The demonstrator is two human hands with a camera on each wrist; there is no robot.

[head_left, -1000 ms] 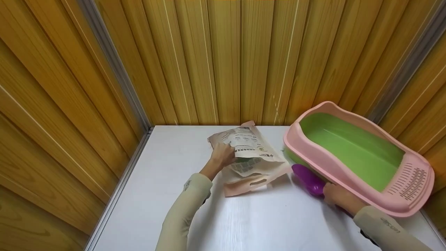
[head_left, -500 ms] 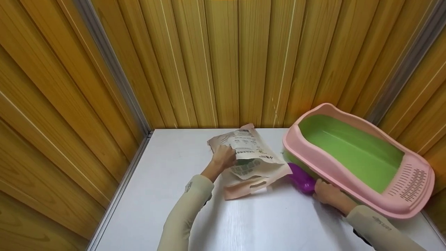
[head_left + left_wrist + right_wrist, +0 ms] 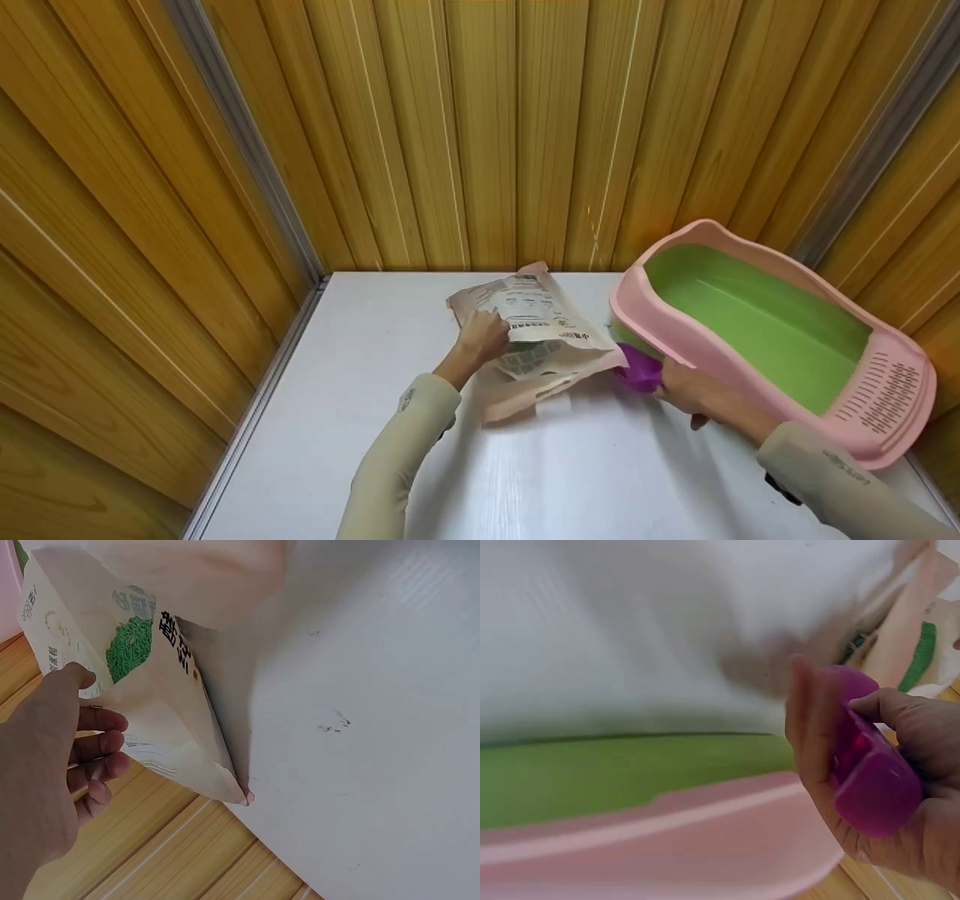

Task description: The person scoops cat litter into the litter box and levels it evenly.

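Moved since earlier: purple plastic scoop [image 3: 638, 369] and the right hand [image 3: 686, 386] with it have come leftward, to the gaping mouth of a pale pinkish-beige printed bag [image 3: 532, 311]; the left hand [image 3: 481, 335] has stayed at nearly the same place.
Right hand: its fingers are clamped on the scoop; the right wrist view shows the thumb on one side and the other fingers bent around, a grip which the head view mostly hides.
Left hand: its fingers pinch the left edge of the bag; only the left wrist view shows the thumb apart from the bent fingers.
Scoop position: near the long side of the box, its front end partly covered by the bag's flap in the head view.
Bag: lies on the white bench [image 3: 360, 390], mouth toward the person, with a slotted strip [image 3: 517, 401] at the near end.
Bag contents: the left wrist view shows a green grainy patch [image 3: 129, 649], in the head view only a thin green sliver; whether it is print or filling, I cannot tell.
Box: large pink-and-green plastic tray [image 3: 667, 322] at the right, with smooth green inside and a slotted pink rim at its near right end.
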